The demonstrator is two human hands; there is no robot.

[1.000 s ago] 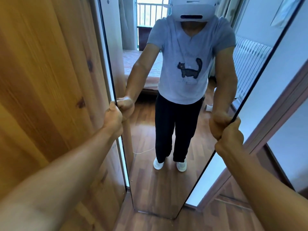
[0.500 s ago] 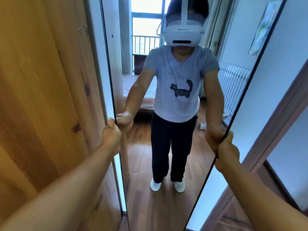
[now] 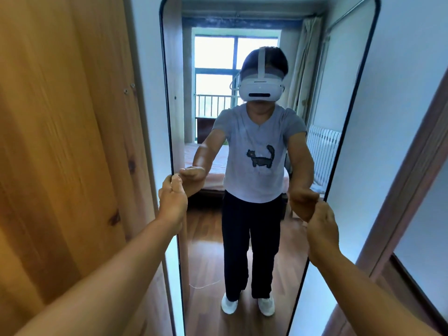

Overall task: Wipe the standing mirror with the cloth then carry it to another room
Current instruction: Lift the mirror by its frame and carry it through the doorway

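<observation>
Left hand [image 3: 172, 202], right hand [image 3: 322, 229] grip mirror [image 3: 242, 20] edges — apparently upright (base unseen).

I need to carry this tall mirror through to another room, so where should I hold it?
Grip the mirror by its thin dark side edges, one from each side at mid-height, as the left hand and right hand do now. It is tall, narrow and upright, so opposite grips probably keep it from tipping.

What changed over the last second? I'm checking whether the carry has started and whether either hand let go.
The view has risen: the mirror now shows its rounded top corners, and its bottom edge has left the frame. The left hand and right hand still grip its side edges; neither let go. The wooden panel remains at left.
</observation>
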